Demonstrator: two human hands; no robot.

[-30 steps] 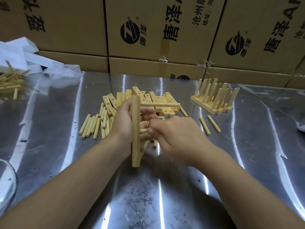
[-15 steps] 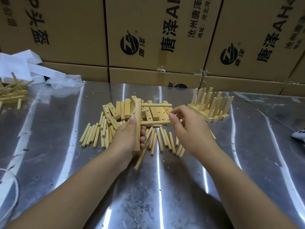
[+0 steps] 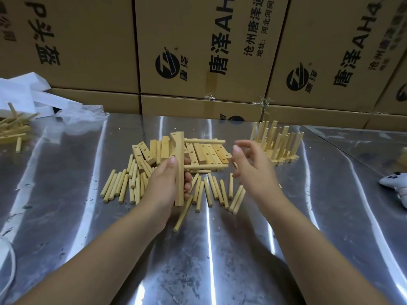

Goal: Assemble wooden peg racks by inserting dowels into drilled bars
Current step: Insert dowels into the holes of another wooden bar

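Note:
My left hand grips a drilled wooden bar held upright. Two dowels stick out of the bar to the right, an upper dowel and a lower dowel. A third dowel hangs slanted below the hand. My right hand hovers open just right of the dowel tips, holding nothing. Loose dowels lie in rows on the steel table, with a pile of drilled bars behind them.
Finished peg racks stand at the back right. Cardboard boxes wall off the far edge. White paper and plastic wrap and more wooden pieces lie at the far left. A white game controller rests at the right edge.
My right hand has let go of the lower dowel and pulled away to the right, fingers spread. The bar stays upright in my left hand, held a little higher than before.

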